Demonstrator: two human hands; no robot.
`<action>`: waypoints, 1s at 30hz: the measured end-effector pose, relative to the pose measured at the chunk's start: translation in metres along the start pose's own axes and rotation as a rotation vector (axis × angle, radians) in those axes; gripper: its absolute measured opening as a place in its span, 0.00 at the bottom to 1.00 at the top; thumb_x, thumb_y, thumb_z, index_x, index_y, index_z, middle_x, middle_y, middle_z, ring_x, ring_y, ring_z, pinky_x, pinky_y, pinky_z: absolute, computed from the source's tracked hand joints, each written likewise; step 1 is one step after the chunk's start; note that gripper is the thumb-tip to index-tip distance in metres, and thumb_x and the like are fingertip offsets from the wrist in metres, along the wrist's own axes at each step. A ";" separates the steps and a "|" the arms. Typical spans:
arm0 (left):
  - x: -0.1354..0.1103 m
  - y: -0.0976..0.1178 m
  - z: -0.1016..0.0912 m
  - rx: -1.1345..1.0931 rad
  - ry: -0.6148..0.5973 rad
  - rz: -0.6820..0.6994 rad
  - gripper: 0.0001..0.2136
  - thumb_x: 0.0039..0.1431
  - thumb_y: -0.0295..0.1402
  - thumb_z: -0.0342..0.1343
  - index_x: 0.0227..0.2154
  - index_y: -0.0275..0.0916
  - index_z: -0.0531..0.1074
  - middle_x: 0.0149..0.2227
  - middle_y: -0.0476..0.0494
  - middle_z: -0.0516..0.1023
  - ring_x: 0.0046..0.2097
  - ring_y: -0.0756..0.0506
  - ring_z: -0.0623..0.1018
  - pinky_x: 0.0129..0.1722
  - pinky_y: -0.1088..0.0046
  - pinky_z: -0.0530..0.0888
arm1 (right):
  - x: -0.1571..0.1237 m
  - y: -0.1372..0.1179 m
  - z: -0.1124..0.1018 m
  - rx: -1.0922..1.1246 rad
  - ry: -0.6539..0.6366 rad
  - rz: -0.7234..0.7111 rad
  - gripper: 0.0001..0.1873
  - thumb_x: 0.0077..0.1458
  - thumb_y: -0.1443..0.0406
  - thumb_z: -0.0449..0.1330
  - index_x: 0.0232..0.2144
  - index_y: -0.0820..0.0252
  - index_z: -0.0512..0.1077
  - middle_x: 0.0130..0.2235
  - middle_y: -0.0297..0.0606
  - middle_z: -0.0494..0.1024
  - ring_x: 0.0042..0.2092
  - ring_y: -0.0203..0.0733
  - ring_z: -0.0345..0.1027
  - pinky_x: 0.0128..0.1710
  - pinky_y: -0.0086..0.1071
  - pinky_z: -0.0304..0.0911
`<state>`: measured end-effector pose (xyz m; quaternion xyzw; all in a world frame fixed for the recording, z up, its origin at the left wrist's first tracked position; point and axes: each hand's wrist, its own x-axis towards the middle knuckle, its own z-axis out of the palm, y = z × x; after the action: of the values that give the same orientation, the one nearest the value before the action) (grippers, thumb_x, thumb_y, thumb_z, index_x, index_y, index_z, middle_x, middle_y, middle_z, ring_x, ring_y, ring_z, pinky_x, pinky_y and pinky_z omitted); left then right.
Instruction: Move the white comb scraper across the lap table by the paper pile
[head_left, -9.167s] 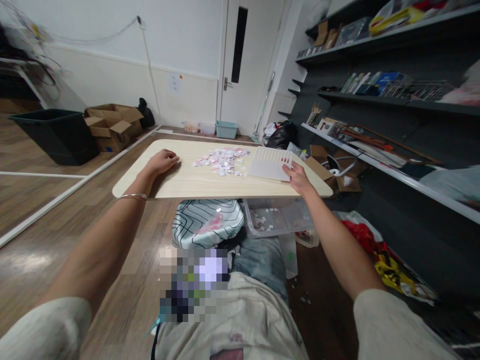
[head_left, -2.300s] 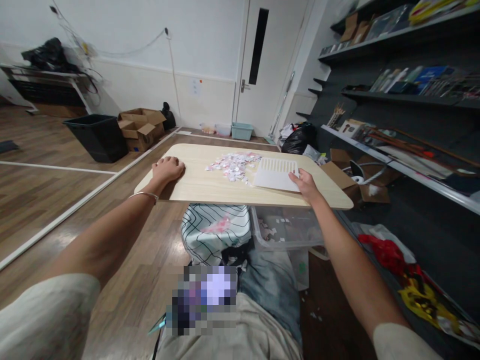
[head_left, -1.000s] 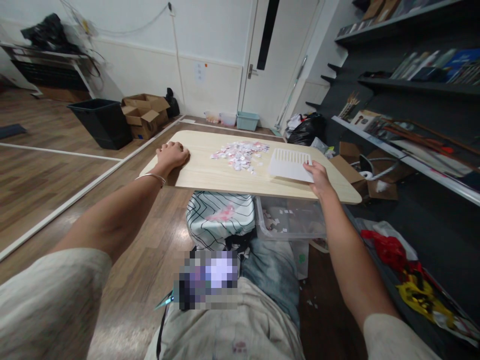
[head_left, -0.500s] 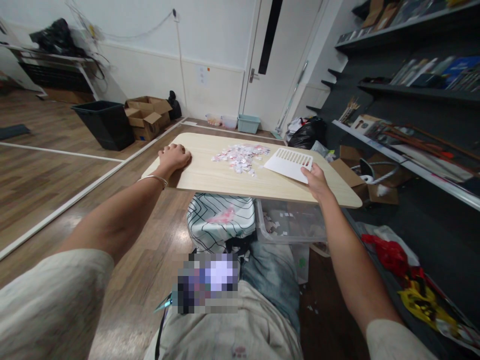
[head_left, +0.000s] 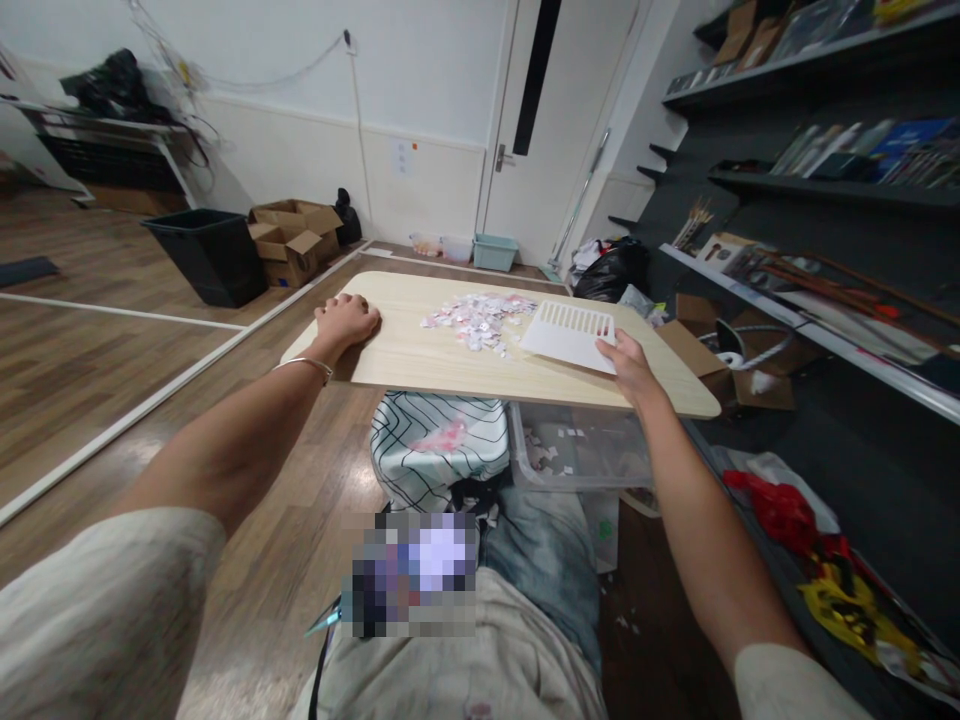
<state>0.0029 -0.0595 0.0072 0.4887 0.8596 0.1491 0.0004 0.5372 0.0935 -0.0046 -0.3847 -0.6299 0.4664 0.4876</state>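
A low light-wood table [head_left: 420,360] stands over my legs. My left hand [head_left: 346,321] rests on its left edge with the fingers curled under, nothing in them. My right hand [head_left: 627,361] grips the near right corner of a white slotted plastic board [head_left: 568,335], which lies on the right part of the table. A heap of small pink and white puzzle pieces [head_left: 478,316] lies in the middle of the table, just left of the board.
Under the table sit a clear plastic bin [head_left: 581,455] with loose pieces and a striped cushion [head_left: 439,450]. Dark shelves [head_left: 825,200] line the right wall. A black bin [head_left: 199,255] and cardboard boxes [head_left: 292,240] stand far left. Cardboard and bags lie to the right.
The white board has shifted slightly toward the pile and lies flatter than half a second ago. My left hand has stayed on the table edge. The view has shifted a little.
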 end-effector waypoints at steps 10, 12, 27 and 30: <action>0.006 -0.006 0.006 0.007 0.022 0.006 0.34 0.79 0.44 0.44 0.72 0.27 0.81 0.77 0.13 0.74 0.76 0.18 0.72 0.74 0.35 0.68 | -0.003 -0.001 0.007 -0.026 -0.125 -0.064 0.43 0.39 0.42 0.89 0.51 0.46 0.78 0.59 0.45 0.94 0.69 0.68 0.86 0.77 0.63 0.77; 0.007 -0.007 0.007 0.002 0.026 0.007 0.34 0.80 0.44 0.44 0.73 0.28 0.80 0.77 0.14 0.75 0.76 0.18 0.72 0.75 0.34 0.68 | -0.004 -0.001 0.008 -0.036 -0.149 -0.050 0.42 0.40 0.43 0.89 0.51 0.46 0.77 0.58 0.45 0.94 0.67 0.68 0.87 0.77 0.63 0.77; 0.010 -0.007 0.007 -0.032 0.013 -0.009 0.34 0.79 0.46 0.46 0.74 0.29 0.79 0.79 0.16 0.73 0.77 0.19 0.70 0.77 0.36 0.66 | 0.000 -0.006 0.003 -0.114 0.111 0.017 0.19 0.37 0.55 0.70 0.36 0.49 0.76 0.35 0.34 0.81 0.38 0.48 0.72 0.39 0.39 0.73; 0.010 -0.006 0.010 -0.053 0.043 -0.010 0.34 0.75 0.47 0.48 0.73 0.33 0.81 0.76 0.15 0.75 0.76 0.16 0.71 0.76 0.33 0.67 | 0.000 -0.007 0.001 -0.115 0.136 0.018 0.19 0.37 0.54 0.69 0.34 0.48 0.72 0.33 0.34 0.77 0.37 0.48 0.69 0.38 0.39 0.69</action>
<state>-0.0059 -0.0512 -0.0020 0.4809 0.8577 0.1821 -0.0043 0.5357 0.0919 0.0017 -0.4483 -0.6174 0.4066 0.5024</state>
